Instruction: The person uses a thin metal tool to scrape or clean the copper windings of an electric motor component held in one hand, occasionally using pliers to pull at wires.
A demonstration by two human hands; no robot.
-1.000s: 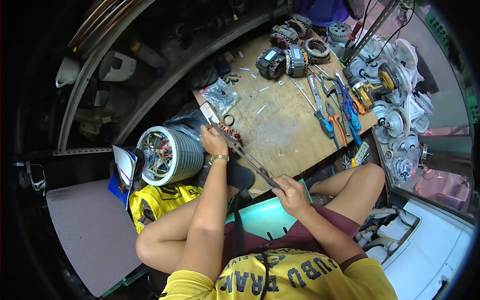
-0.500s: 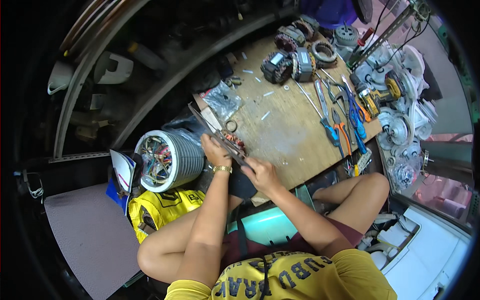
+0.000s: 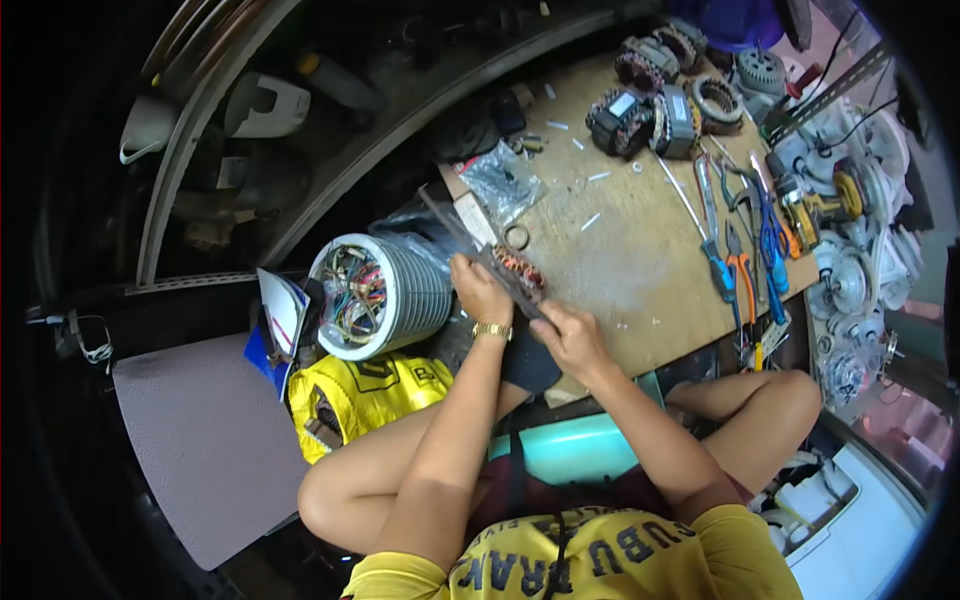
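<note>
A long, flat, dark metal tool (image 3: 452, 218) slants across the near left edge of the wooden board. My right hand (image 3: 572, 338) is closed round its near end. Farther along it, my left hand (image 3: 482, 292), with a gold watch at the wrist, is curled against the tool; its fingertips are partly hidden. Right beside the tool lies a ring of copper windings (image 3: 520, 268), partly covered by it. A small metal ring (image 3: 516, 237) rests just beyond the windings.
Several motor stators (image 3: 620, 122) stand at the board's far end. Pliers (image 3: 740, 270), screwdrivers and a cordless drill (image 3: 830, 200) lie along the right. A ribbed white tub (image 3: 400, 300) of wires stands at left. The wooden board (image 3: 650, 310) carries dust and white scraps.
The whole scene has shifted to the right in the picture as the view turned. Both hands stay at the tool, whose slant over the windings has changed slightly.
</note>
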